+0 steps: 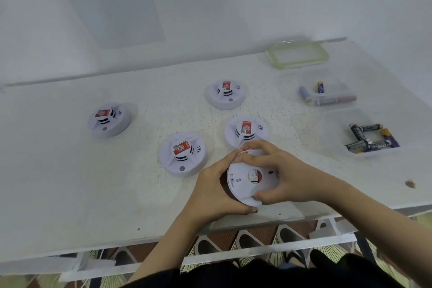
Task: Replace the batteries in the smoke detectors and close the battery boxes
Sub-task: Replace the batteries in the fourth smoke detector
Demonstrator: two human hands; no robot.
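Wall sheet (109, 2) text blurred and cut by top edge, held detector (243, 184) rim hidden under fingers (259, 147)

Four units sat spread on the bench (70, 182): the far-left detector (108, 120), the middle detector (182, 154), the right detector (245, 131) beside it, and the back detector (225, 93) behind. At the front edge, the fifth detector (250, 180) sat between the left hand (210, 189) and the right hand (280, 175). Off right, a lid (298, 54) lay rearmost, then the far tub (346, 82) holding the far batteries (334, 100), then the near tub (336, 124) holding the near batteries (367, 140).
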